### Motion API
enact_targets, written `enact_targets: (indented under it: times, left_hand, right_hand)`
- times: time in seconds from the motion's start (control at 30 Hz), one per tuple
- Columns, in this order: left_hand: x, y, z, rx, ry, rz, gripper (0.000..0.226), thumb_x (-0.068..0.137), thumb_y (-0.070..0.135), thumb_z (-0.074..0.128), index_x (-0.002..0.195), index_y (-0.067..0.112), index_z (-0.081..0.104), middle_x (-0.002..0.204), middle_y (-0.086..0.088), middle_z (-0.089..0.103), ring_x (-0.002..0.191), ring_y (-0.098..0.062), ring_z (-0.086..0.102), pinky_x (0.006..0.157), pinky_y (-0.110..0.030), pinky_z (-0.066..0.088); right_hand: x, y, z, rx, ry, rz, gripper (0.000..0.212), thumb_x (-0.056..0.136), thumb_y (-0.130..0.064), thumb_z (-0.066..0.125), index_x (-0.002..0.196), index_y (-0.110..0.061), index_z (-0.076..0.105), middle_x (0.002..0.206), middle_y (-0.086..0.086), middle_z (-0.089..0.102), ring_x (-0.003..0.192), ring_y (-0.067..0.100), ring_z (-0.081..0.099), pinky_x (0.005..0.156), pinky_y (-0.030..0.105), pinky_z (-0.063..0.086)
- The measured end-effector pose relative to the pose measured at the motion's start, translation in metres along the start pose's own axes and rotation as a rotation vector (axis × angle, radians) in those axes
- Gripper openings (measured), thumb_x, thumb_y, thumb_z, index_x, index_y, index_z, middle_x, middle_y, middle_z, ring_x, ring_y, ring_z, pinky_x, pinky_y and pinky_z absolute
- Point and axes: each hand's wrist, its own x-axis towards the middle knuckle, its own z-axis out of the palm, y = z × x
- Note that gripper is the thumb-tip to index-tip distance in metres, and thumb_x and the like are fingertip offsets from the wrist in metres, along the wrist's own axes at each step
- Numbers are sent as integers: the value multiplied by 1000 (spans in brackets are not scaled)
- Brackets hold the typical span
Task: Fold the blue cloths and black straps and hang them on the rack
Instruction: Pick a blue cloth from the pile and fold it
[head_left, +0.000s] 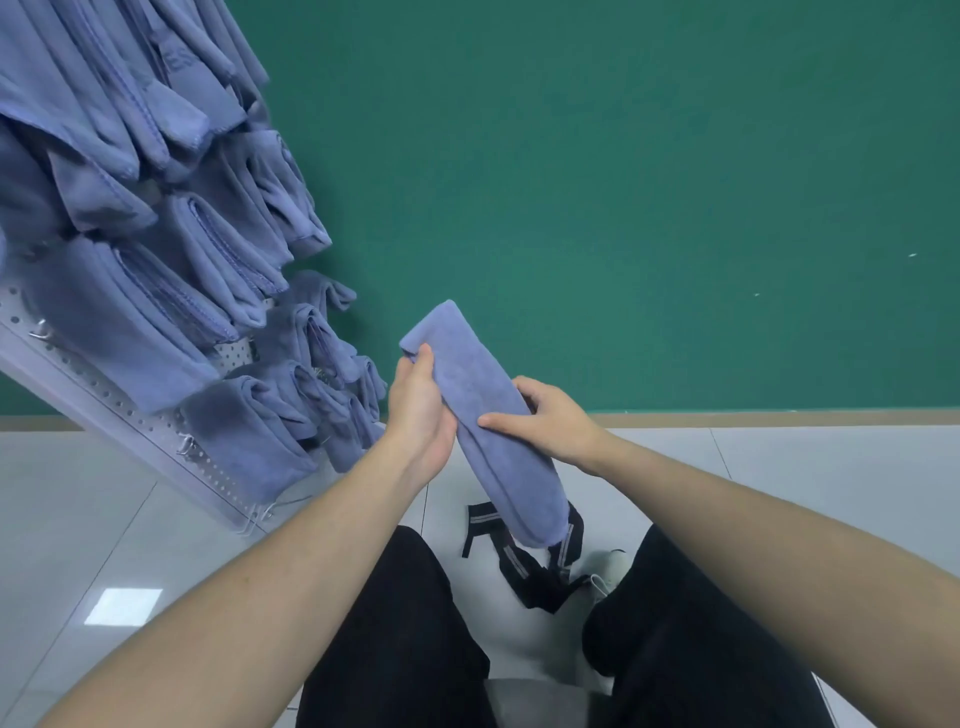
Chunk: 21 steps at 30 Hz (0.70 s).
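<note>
A blue cloth (488, 410), folded into a long narrow strip, hangs slanted in front of me above my knees. My left hand (418, 410) grips its upper left edge, thumb near the top corner. My right hand (550, 418) holds the middle of the strip from the right, thumb lying across the front. Black straps (524, 564) with grey stripes lie in a loose heap on the floor between my legs, partly hidden by the cloth's lower end. The white pegboard rack (104, 395) stands at the left, with several folded blue cloths (156, 218) hanging from its hooks.
A green wall (623, 182) fills the background above a tan skirting strip. The floor is pale grey tile (78, 519). My legs in black trousers (405, 634) frame the straps. A white shoe (610, 569) shows beside the right knee. Bare hooks (260, 514) stick out at the rack's lower end.
</note>
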Motion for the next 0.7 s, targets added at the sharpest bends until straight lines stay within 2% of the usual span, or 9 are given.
enact_targets:
  times: [0.1, 0.23, 0.33, 0.43, 0.5, 0.53, 0.6, 0.63, 0.7]
  left_hand:
    - [11, -6, -9, -29, 59, -14, 29, 109, 26, 38, 128, 11, 54, 121, -10, 69, 111, -24, 68, 99, -41, 54]
    - [30, -16, -34, -99, 72, -121, 42, 110, 27, 30, 137, 1, 49, 130, -18, 64, 118, -27, 65, 104, -43, 49]
    - [42, -23, -59, -89, 86, -226, 34, 108, 22, 39, 132, 2, 53, 128, -16, 66, 109, -24, 68, 86, -37, 56]
    - [49, -34, -80, 319, 199, -166, 37, 98, 19, 59, 131, 16, 43, 129, -6, 60, 107, -17, 64, 84, -28, 49]
    - [48, -40, -90, 685, 235, 41, 48, 90, 14, 65, 130, 22, 38, 122, 6, 49, 106, -10, 54, 83, -13, 40]
    - [49, -43, -94, 825, 202, 172, 53, 87, 11, 67, 132, 20, 40, 124, 8, 44, 113, -12, 50, 89, -11, 37]
    - [54, -46, -101, 1041, 50, 353, 62, 82, 13, 67, 139, 17, 43, 140, 8, 40, 136, -15, 38, 111, -23, 29]
    - [54, -45, -102, 1149, -30, 390, 65, 82, 13, 68, 142, 19, 43, 146, 6, 40, 140, -15, 33, 117, -30, 23]
    - [57, -45, -106, 1336, -160, 412, 65, 84, 13, 67, 143, 22, 42, 143, 3, 46, 136, -13, 33, 118, -30, 14]
  right_hand:
    - [10, 6, 3, 68, -59, 50, 40, 79, -41, 82, 103, -14, 63, 104, 5, 70, 92, 16, 68, 92, 40, 54]
    - [27, 14, 0, 79, -113, 48, 30, 86, -30, 78, 109, -24, 60, 105, 6, 73, 89, 13, 68, 92, 34, 54]
    - [43, 19, -2, -61, -118, -22, 24, 91, -24, 71, 112, -22, 60, 111, -5, 69, 103, 13, 65, 96, 28, 49]
    - [62, 22, 1, -263, -163, -65, 19, 90, -20, 69, 107, -23, 60, 106, -9, 66, 98, 13, 61, 84, 20, 44]
    - [77, 25, 7, -373, -228, -72, 21, 89, -21, 71, 106, -24, 61, 106, -6, 66, 97, 14, 59, 81, 20, 42]
    - [83, 27, 12, -409, -265, -75, 23, 88, -22, 73, 108, -21, 62, 106, -4, 66, 97, 15, 59, 81, 21, 42]
    - [95, 29, 23, -432, -335, -87, 28, 86, -23, 77, 110, -19, 64, 105, -3, 66, 94, 15, 59, 83, 24, 44]
    - [100, 30, 30, -432, -370, -98, 29, 85, -24, 78, 109, -20, 64, 104, -2, 66, 93, 17, 59, 85, 27, 46]
    - [110, 30, 44, -432, -426, -119, 33, 82, -25, 80, 108, -25, 59, 103, 1, 65, 92, 20, 59, 86, 35, 48]
